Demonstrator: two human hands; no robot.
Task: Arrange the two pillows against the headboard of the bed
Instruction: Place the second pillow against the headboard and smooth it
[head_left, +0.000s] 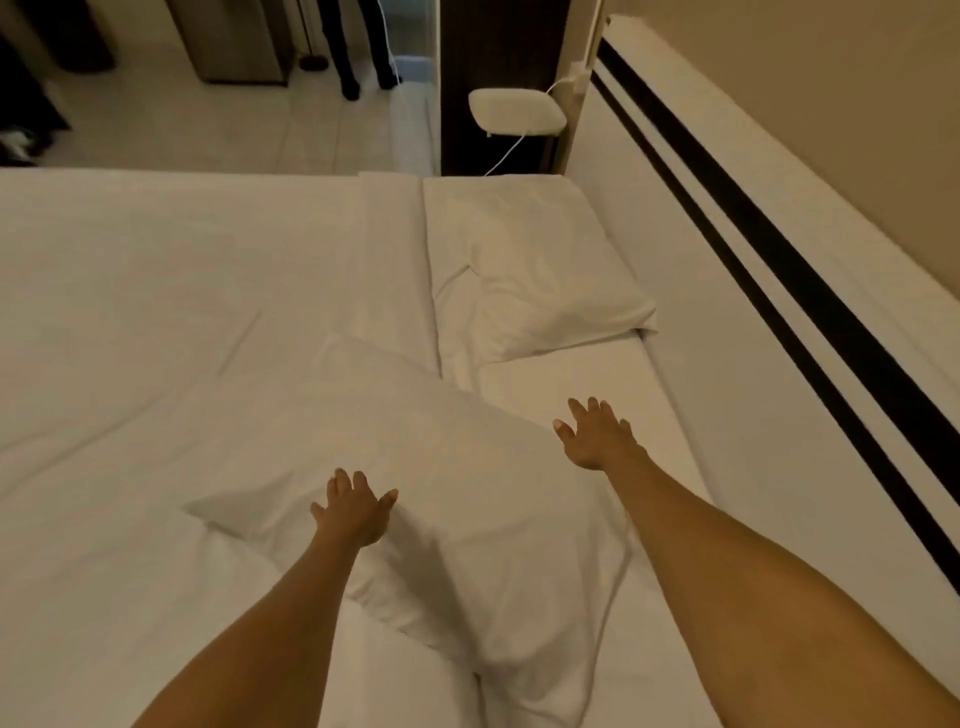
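Two white pillows lie on the white bed (156, 291). The far pillow (524, 275) lies flat beside the white headboard (691, 332) with its two black stripes, at the bed's far end. The near pillow (441, 499) lies askew in the middle, a strip of bare sheet between it and the headboard. My left hand (353, 512) hovers over or rests on the near pillow's left part, fingers spread. My right hand (597, 434) reaches out at the pillow's far right edge, fingers apart, holding nothing.
A small white shelf (517, 111) with a white cable hangs beyond the bed's far corner, next to a dark panel. Tiled floor (208, 130) lies past the far side of the bed, where a person's dark legs (358, 52) and some furniture stand.
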